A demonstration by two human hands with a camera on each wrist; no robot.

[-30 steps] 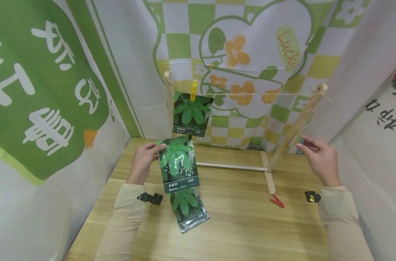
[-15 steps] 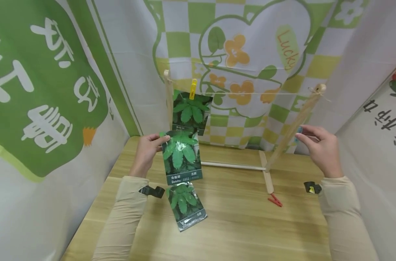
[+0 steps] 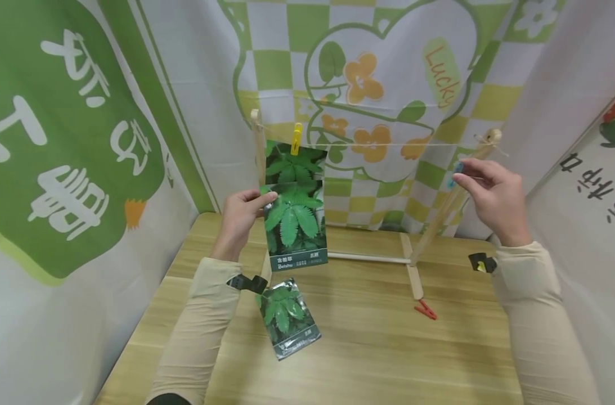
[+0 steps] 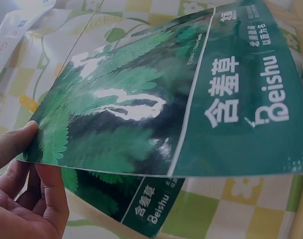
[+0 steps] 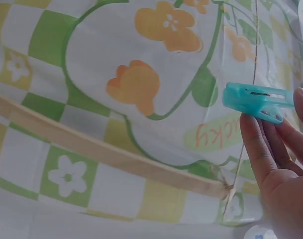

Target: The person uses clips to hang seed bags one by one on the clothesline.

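Head view: one leafy packet (image 3: 288,319) is seen just lying on the table (image 3: 388,349). Past that, a second packet (image 3: 296,228) is pinched at its edge by the left hand (image 3: 239,219), a teal clip (image 3: 456,175) by the right hand (image 3: 498,198). Further back, a third packet (image 3: 296,169) is hung off the string (image 3: 378,144) with a yellow clip (image 3: 296,139).

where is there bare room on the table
The widest bare patch of table lies between the loose packet and the red clip, in front of the white rod. The left is crowded: loose packet, left sleeve, and left hand with its held packet.
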